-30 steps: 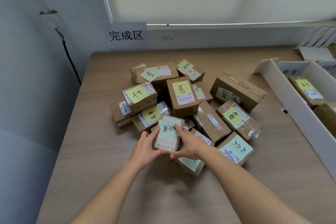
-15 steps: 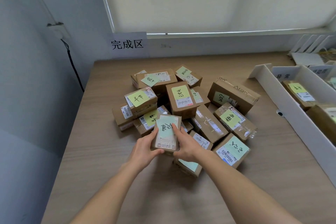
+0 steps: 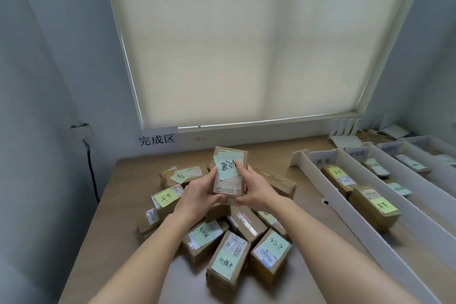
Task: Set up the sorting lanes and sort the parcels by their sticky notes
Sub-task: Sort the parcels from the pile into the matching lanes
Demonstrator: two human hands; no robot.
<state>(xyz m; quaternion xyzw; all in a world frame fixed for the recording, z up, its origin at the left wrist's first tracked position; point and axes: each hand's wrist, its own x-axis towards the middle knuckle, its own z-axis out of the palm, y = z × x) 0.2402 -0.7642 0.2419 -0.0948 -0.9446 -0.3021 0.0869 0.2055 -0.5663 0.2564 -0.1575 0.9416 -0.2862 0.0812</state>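
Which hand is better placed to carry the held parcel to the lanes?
Probably the right hand: it already grips the parcel, and the white lanes lie on its side. The left hand would have to cross over.

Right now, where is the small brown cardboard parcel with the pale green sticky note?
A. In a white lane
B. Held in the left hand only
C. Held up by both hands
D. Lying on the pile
C: the small brown cardboard parcel is raised above the pile, gripped between the left hand and the right hand.
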